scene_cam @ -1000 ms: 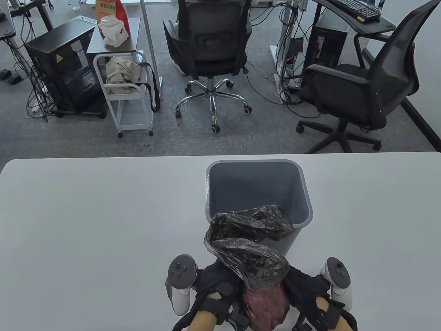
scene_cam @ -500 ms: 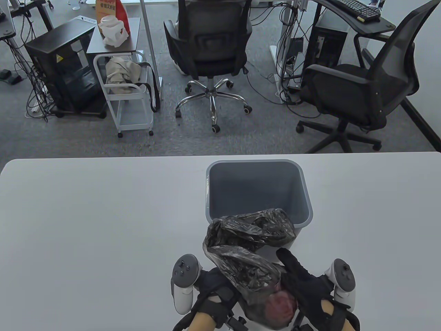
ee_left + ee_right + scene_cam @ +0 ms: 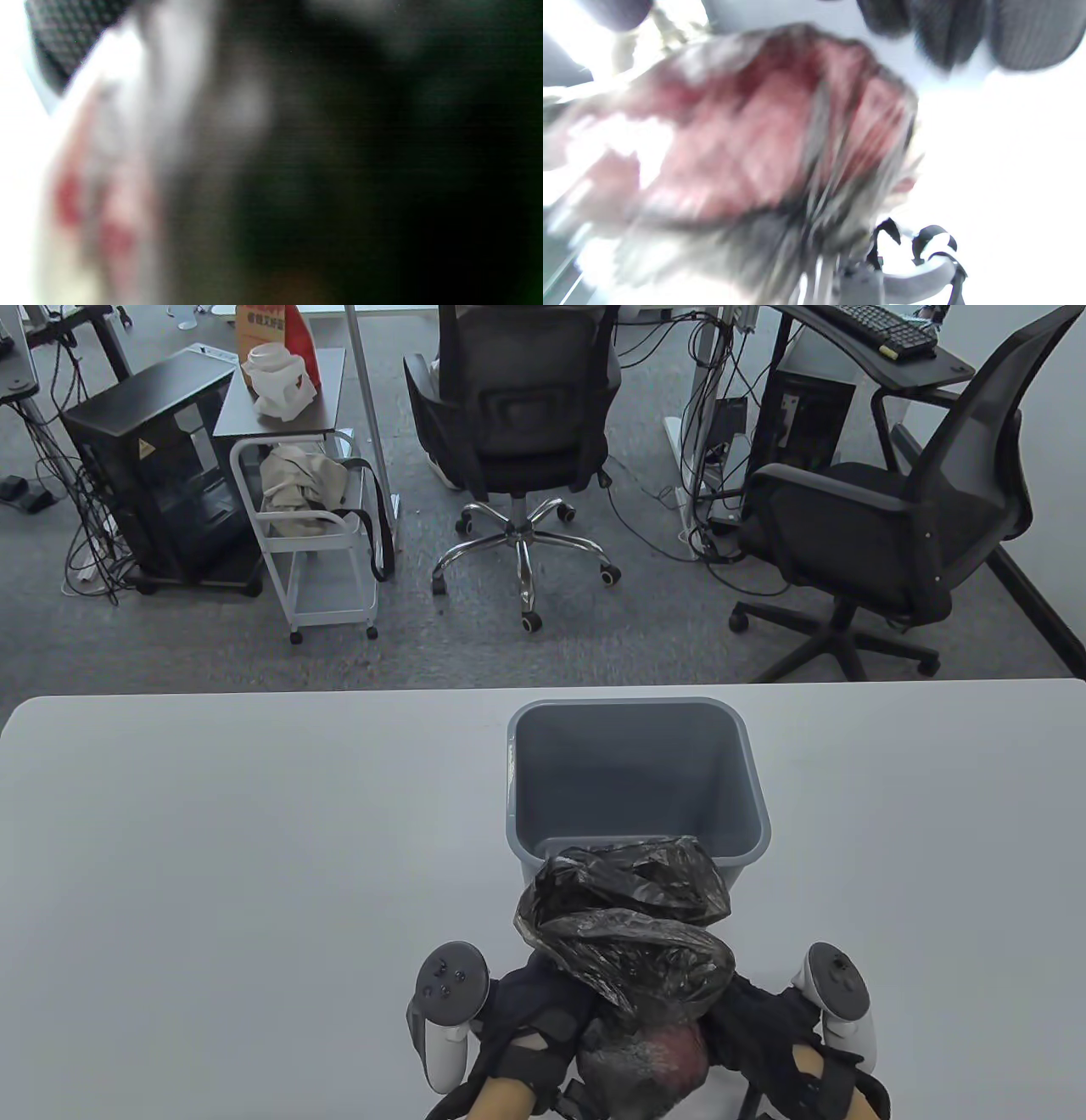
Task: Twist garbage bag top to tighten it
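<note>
A black garbage bag with a red bundle showing through its lower part stands at the table's near edge. Its loose crumpled top flops toward the bin. My left hand grips the bag at its left side, below the bunched top. My right hand lies against the bag's right side, and the bag top hides its fingers. In the right wrist view the bag is blurred, and my fingertips hang at the top edge, apart from it. The left wrist view is dark and blurred.
An open grey waste bin stands just behind the bag, its near rim under the bag top. The white table stretches left and right. Office chairs and a cart stand on the floor beyond the table.
My right hand, stretched out with fingers extended half a second ago, has drawn back against the bag. The bag top has swung right and bunched up, and the red bundle has turned.
</note>
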The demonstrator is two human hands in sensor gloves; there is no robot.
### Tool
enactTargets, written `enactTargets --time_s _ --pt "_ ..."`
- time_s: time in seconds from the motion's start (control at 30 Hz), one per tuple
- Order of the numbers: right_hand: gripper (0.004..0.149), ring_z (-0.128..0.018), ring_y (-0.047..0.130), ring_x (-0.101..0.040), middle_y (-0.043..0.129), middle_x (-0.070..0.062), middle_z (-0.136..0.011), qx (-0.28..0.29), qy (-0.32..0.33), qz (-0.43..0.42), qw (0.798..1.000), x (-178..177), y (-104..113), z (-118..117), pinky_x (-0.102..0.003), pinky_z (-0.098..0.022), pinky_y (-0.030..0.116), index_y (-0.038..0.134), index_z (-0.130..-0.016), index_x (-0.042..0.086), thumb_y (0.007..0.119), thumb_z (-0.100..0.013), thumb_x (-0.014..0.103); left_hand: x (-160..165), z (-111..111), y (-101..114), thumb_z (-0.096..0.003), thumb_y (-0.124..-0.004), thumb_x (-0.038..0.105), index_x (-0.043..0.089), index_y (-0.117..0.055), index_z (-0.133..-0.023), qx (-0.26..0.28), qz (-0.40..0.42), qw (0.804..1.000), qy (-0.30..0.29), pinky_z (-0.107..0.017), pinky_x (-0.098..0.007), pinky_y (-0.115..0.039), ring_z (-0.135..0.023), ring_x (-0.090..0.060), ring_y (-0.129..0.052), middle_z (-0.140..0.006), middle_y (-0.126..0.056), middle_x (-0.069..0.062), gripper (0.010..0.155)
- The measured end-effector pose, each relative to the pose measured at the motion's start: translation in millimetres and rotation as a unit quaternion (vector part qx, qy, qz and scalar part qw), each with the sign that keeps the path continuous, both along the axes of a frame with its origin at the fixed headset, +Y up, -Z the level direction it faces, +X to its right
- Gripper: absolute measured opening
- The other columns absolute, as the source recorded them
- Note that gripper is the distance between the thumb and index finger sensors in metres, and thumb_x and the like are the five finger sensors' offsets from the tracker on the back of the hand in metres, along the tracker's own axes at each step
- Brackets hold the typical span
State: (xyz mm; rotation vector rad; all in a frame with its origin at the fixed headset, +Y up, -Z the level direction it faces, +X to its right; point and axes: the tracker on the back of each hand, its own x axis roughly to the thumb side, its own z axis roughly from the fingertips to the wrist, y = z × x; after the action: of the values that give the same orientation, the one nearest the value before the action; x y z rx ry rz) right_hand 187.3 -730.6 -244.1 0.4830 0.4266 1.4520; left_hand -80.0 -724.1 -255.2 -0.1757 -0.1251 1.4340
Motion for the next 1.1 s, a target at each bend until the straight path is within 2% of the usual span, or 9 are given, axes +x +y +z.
enactTargets --time_s 0.1,0.23,0.33,0.47,0.7,0.87,0.93,1.03,1.1 --pt "0.110 -0.085 0.038 -0.067 0.016 -0.029 -0.101 0.022 0.052 -0.005 0.998 -7.8 7.3 3.8 -0.081 -0.050 0.046 0.011 -0.102 0.011 0.076 -0.040 0.074 0.9 1.4 -2.0 -0.0504 -0.076 0.044 0.025 -0.082 -0.081 -0.009 0.004 1.000 0.017 -0.025 -0.042 -0.092 -0.053 -0.025 -0.106 -0.089 -0.086 -0.006 0.036" --pt "0.093 -0.069 0.077 -0.058 0.035 -0.033 -0.097 -0.004 -0.013 -0.003 1.000 -2.5 1.8 -0.3 -0.058 -0.044 0.080 0.015 -0.099 0.007 0.072 -0.047 0.059 3.3 1.2 -2.6 -0.0510 -0.075 0.045 0.027 -0.082 -0.082 -0.001 0.013 1.000 -0.010 -0.027 -0.042 -0.091 -0.056 -0.026 -0.104 -0.090 -0.085 -0.005 0.036" --pt "0.081 -0.049 0.098 -0.049 0.059 -0.032 -0.090 -0.054 -0.086 -0.005 0.995 8.4 -4.5 -3.1 -0.046 -0.027 0.093 0.029 -0.099 0.004 0.071 -0.047 0.050 9.2 -1.5 -1.4 -0.0531 -0.075 0.044 0.028 -0.080 -0.085 -0.012 0.091 0.992 -0.086 -0.053 -0.059 -0.074 -0.080 -0.033 -0.086 -0.101 -0.074 -0.005 0.036" --pt "0.073 -0.036 0.105 -0.043 0.073 -0.030 -0.083 -0.057 -0.080 -0.002 0.995 8.7 -6.9 -2.6 -0.039 -0.015 0.097 0.038 -0.098 0.002 0.067 -0.048 0.047 11.1 -1.6 -0.9 -0.0512 -0.076 0.044 0.027 -0.083 -0.082 0.005 0.056 0.995 -0.077 -0.034 -0.047 -0.088 -0.060 -0.029 -0.100 -0.093 -0.083 -0.005 0.036" --pt "0.088 -0.069 0.075 -0.060 0.056 -0.033 -0.092 -0.003 -0.085 0.035 0.996 8.4 4.5 3.9 -0.065 -0.043 0.074 0.036 -0.101 0.004 0.062 -0.046 0.067 -2.7 1.4 -0.9 -0.0503 -0.076 0.044 0.025 -0.083 -0.080 -0.006 -0.026 1.000 0.017 -0.021 -0.038 -0.092 -0.043 -0.020 -0.106 -0.088 -0.086 -0.006 0.036" --pt "0.107 -0.083 0.047 -0.066 0.026 -0.029 -0.102 0.058 0.007 0.065 0.996 -5.1 13.7 8.1 -0.078 -0.050 0.052 0.015 -0.102 0.010 0.073 -0.041 0.075 -3.8 3.7 -1.0 -0.0504 -0.076 0.045 0.025 -0.083 -0.080 -0.018 0.003 0.999 0.041 -0.020 -0.037 -0.092 -0.043 -0.019 -0.106 -0.089 -0.086 -0.006 0.036" --pt "0.100 -0.076 0.071 -0.057 0.034 -0.032 -0.098 0.062 -0.034 0.054 0.996 -3.7 11.7 6.4 -0.067 -0.049 0.068 0.016 -0.100 0.006 0.072 -0.044 0.067 -0.8 3.0 -1.5 -0.0511 -0.075 0.046 0.027 -0.082 -0.081 -0.021 0.027 0.999 0.010 -0.026 -0.039 -0.091 -0.049 -0.020 -0.103 -0.090 -0.084 -0.004 0.036" --pt "0.091 -0.051 0.094 -0.053 0.057 -0.033 -0.090 -0.006 -0.105 -0.007 0.994 4.2 4.8 3.5 -0.055 -0.031 0.087 0.027 -0.098 0.002 0.070 -0.044 0.061 4.3 -0.2 -0.8 -0.0524 -0.075 0.045 0.026 -0.081 -0.083 -0.038 0.087 0.993 -0.069 -0.057 -0.066 -0.065 -0.085 -0.034 -0.079 -0.104 -0.068 -0.005 0.036" --pt "0.088 -0.044 0.100 -0.050 0.064 -0.034 -0.087 -0.021 -0.096 -0.025 0.995 5.3 2.0 1.3 -0.051 -0.025 0.091 0.029 -0.098 0.001 0.068 -0.046 0.060 5.5 -0.4 0.6 -0.0536 -0.074 0.045 0.026 -0.081 -0.084 -0.031 0.103 0.991 -0.081 -0.060 -0.067 -0.064 -0.091 -0.037 -0.074 -0.108 -0.064 -0.005 0.036"
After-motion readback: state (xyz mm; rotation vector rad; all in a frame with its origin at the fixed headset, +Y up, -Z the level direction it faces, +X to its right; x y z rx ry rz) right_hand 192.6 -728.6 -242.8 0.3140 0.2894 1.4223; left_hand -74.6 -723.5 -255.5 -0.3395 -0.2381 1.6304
